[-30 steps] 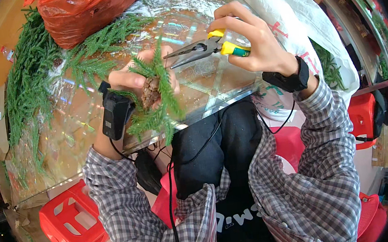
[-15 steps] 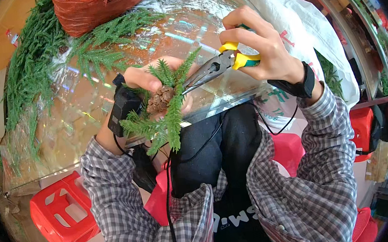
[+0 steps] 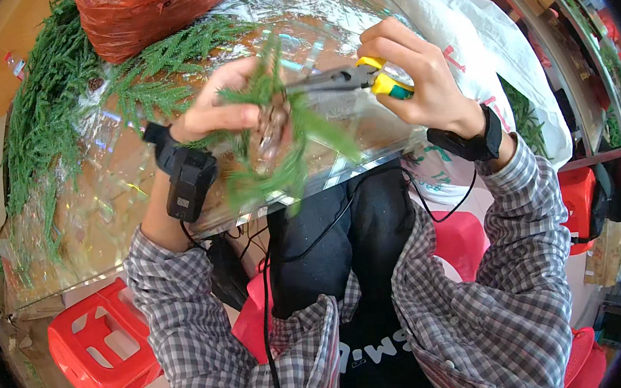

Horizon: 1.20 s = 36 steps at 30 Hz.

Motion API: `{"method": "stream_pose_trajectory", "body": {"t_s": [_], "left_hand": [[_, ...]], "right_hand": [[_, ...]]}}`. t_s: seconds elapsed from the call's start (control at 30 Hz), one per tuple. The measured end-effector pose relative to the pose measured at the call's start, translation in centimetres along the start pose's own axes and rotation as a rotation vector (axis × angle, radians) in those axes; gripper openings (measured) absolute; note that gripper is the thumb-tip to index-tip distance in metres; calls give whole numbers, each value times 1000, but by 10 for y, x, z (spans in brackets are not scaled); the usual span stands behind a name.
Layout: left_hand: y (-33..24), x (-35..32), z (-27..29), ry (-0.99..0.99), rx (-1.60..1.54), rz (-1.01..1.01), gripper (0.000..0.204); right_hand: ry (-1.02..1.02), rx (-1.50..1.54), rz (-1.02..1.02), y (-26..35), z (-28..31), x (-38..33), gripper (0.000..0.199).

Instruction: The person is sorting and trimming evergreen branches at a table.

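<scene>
My left hand [image 3: 218,111] is closed on an artificial pine sprig [image 3: 289,170], its thumb lying near a brown pine cone [image 3: 272,125] at the sprig's middle. Motion blurs the green needles and the cone. In my right hand [image 3: 423,74] is a pair of pliers [image 3: 382,81] with yellow and green handles, fingers wrapped round them. The grey jaws point left and reach the sprig beside the cone. Needles and blur hide what the jaw tips touch. Both hands are above the near edge of the table.
A glossy table [image 3: 94,242] spreads before me. More pine garland [image 3: 50,124] covers its left side, and a red plastic bag [image 3: 160,16] stands at the back. White sacks [image 3: 453,32] lie at the right. A red stool [image 3: 102,344] is at lower left; a black cable [image 3: 269,336] hangs over my lap.
The sprig and cone have turned and now blur. The pliers have swung nearly level, jaws nearer the cone. My left hand has shifted slightly up and left.
</scene>
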State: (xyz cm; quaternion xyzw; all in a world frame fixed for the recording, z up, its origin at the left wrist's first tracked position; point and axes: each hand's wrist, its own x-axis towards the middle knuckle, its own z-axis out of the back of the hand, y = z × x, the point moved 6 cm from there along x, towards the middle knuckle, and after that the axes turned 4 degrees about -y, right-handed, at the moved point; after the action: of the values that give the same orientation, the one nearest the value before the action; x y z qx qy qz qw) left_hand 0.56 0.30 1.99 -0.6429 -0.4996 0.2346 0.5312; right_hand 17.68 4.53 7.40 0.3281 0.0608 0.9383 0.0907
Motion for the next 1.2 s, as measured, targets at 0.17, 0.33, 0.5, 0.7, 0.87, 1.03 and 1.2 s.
{"method": "stream_pose_trajectory", "body": {"t_s": [0.17, 0.33, 0.5, 0.7, 0.87, 1.03, 1.2], "left_hand": [[-30, 18, -4, -113, 829, -421, 30], [-20, 35, -16, -246, 1561, -351, 24], [-16, 38, -30, -188, 1839, -717, 25], [-15, 34, -2, -279, 1300, -323, 28], [0, 29, 2, -154, 547, -217, 38], [23, 19, 1, 104, 99, -14, 48], [42, 8, -3, 192, -202, 38, 49]], "right_hand": [[61, -53, -277, -26, 3, -14, 35], [149, 46, -555, -49, -8, -32, 33], [302, 152, -758, -61, -12, -40, 31], [80, -17, -417, -46, 13, -35, 34], [-2, -60, -213, -26, 27, -33, 38], [-15, -46, -113, -10, 25, -26, 42], [-47, -40, -27, 6, 21, -16, 43]]}}
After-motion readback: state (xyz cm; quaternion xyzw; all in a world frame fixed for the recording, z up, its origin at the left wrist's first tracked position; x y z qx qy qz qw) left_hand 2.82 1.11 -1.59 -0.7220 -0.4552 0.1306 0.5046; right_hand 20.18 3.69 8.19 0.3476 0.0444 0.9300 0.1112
